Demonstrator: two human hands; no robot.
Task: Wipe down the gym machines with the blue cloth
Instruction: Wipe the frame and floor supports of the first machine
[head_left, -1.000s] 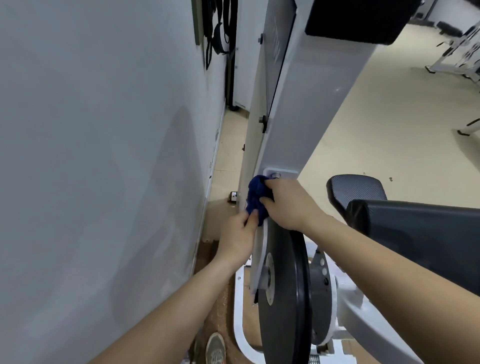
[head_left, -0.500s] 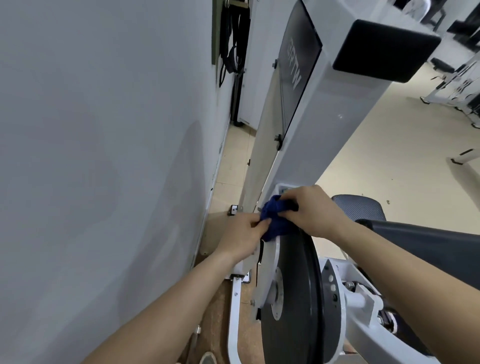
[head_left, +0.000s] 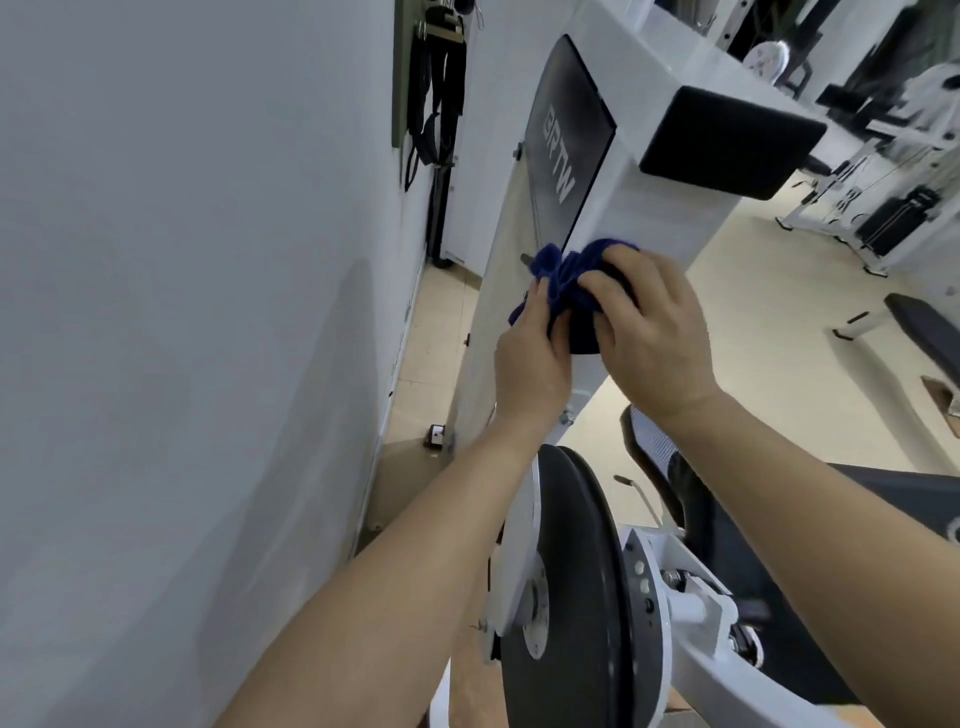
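Against the machine column (head_left: 649, 218), left hand (head_left: 530, 358) and right hand (head_left: 654, 332) grip the bunched blue cloth (head_left: 566, 280). Spreading it flat should wipe better.

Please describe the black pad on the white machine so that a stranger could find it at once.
Find the tall white column beside the wall. On its right side, above the blue cloth, a black pad sticks out. Unlike the flat dark panel with letters on the column's face, it is plain, thick and rounded.
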